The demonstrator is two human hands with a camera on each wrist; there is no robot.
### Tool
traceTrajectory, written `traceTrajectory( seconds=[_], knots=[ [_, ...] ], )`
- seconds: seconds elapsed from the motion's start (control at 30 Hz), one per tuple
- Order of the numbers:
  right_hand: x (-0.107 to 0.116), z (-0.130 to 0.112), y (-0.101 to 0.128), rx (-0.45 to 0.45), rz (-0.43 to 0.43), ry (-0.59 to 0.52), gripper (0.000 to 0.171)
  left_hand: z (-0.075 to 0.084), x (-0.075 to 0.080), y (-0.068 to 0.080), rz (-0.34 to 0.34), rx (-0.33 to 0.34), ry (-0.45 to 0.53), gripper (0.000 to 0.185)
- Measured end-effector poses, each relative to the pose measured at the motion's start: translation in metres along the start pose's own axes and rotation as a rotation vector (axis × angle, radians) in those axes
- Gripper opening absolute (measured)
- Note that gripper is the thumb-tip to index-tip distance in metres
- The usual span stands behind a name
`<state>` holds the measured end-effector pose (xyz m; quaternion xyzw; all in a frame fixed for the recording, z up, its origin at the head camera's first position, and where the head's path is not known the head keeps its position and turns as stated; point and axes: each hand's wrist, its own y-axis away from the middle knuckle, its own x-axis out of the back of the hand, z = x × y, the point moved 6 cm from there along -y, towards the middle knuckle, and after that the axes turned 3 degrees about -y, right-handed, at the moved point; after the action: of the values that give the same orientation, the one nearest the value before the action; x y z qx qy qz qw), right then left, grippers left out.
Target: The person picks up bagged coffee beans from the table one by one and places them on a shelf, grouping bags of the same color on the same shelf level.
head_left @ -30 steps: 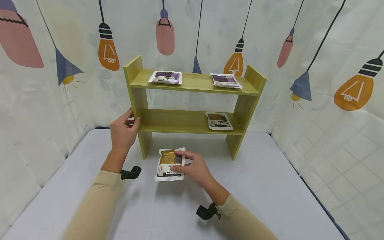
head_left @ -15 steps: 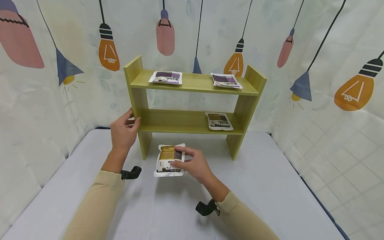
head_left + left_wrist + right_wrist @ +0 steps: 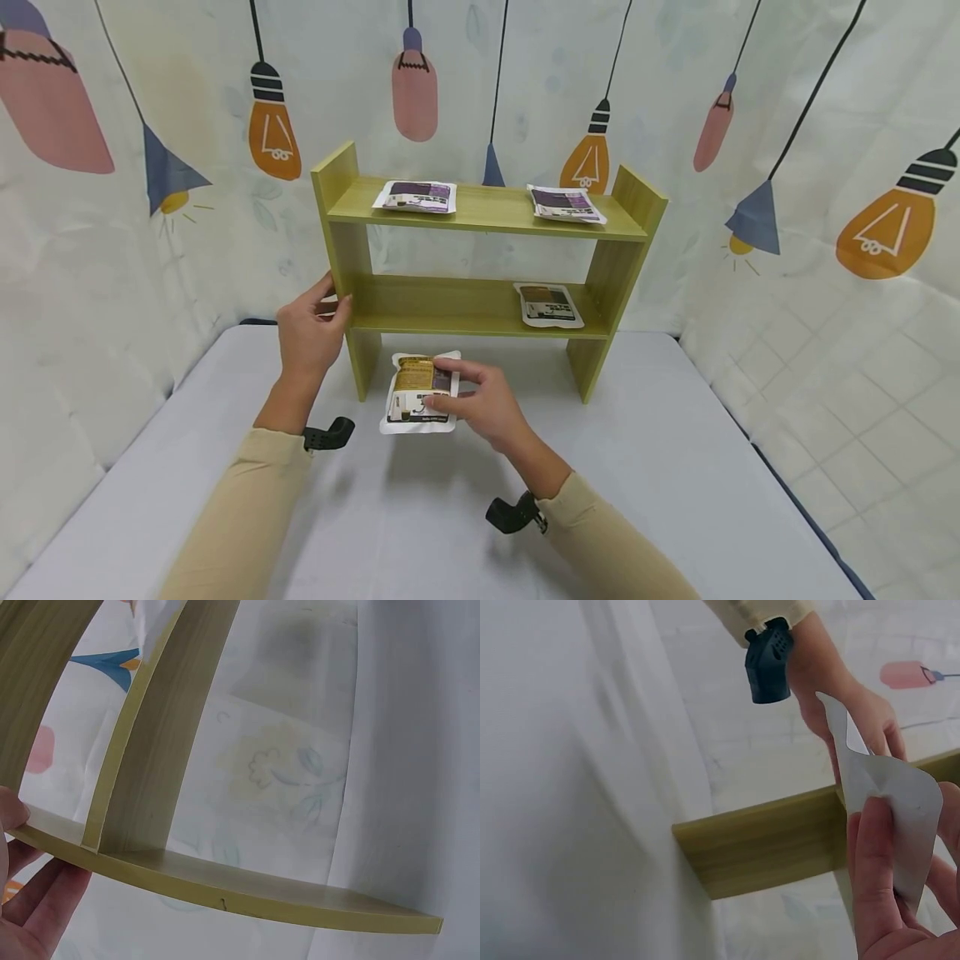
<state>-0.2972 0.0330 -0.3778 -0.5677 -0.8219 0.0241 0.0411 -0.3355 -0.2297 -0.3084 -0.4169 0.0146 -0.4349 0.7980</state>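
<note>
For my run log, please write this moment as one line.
left hand: grips shelf side panel | right hand: holds packet in front of shelf | lower shelf: one packet | top shelf: two packets

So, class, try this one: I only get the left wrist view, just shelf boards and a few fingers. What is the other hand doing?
Observer: The right hand pinches a white packet in front of the shelf, near its left leg.
Operator: Anything lying on the shelf?
Observer: Two purple packets lie flat on the top board.
Operator: And the lower board?
Observer: One brown packet lies at its right end.
</note>
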Motion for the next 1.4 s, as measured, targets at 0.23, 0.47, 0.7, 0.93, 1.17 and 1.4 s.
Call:
traceTrajectory(
  seconds=[0.23,0.47,0.7,0.93,1.17,1.4],
  knots=[
    [-0.003,-0.008,-0.005,-0.005,-0.008,-0.008,0.056,-0.001,0.001,0.0,0.01,-0.004,-0.005,0.047],
    [-0.004,-0.015,-0.012,0.002,0.002,-0.036,0.057,-0.002,0.0,0.001,0.009,-0.005,-0.005,0.046],
    [-0.001,-0.018,-0.019,0.017,0.019,-0.016,0.057,-0.001,0.0,0.001,0.011,-0.008,-0.006,0.046],
    [0.0,-0.02,-0.027,0.022,0.026,-0.038,0.058,-0.001,0.0,0.001,0.012,-0.008,0.002,0.046],
    [0.004,-0.02,-0.035,0.041,0.043,-0.029,0.056,-0.001,-0.001,0.0,0.006,0.001,-0.005,0.046],
    [0.008,-0.02,-0.04,0.055,0.061,-0.001,0.055,-0.002,-0.002,0.001,-0.004,0.018,-0.012,0.048]
  ],
)
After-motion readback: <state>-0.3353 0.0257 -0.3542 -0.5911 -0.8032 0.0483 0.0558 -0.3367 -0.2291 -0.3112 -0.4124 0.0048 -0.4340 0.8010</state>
